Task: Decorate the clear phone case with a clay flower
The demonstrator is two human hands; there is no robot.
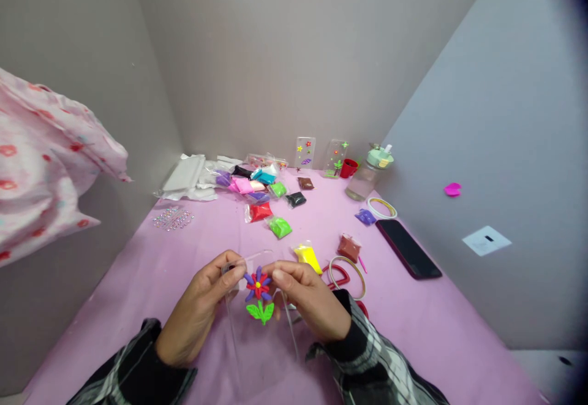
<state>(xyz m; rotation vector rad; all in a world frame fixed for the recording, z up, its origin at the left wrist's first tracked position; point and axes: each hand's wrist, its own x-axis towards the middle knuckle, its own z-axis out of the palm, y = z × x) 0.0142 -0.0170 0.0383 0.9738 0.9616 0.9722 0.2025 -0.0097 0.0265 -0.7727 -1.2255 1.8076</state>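
Note:
A clear phone case [261, 362] is held up in front of me, tilted, over the pink-covered table. On it is a clay flower [258, 285] with purple and red petals and a yellow centre, above a green stem with two leaves [260, 312]. My left hand [204, 304] pinches the upper left edge of the case between thumb and fingers. At the upper right, my right hand [307, 298] is closed on the case, its thumb and forefinger close beside the purple petals. Some right fingers show dimly behind the clear plastic.
Clay packets lie ahead, among them yellow [309, 258], green [280, 227] and red [260, 211]. Red-handled scissors [339, 277] and a tape roll [362, 285] lie beside my right hand. A phone [408, 249] and bottle [362, 181] stand right; decorated cases [305, 152] lean behind.

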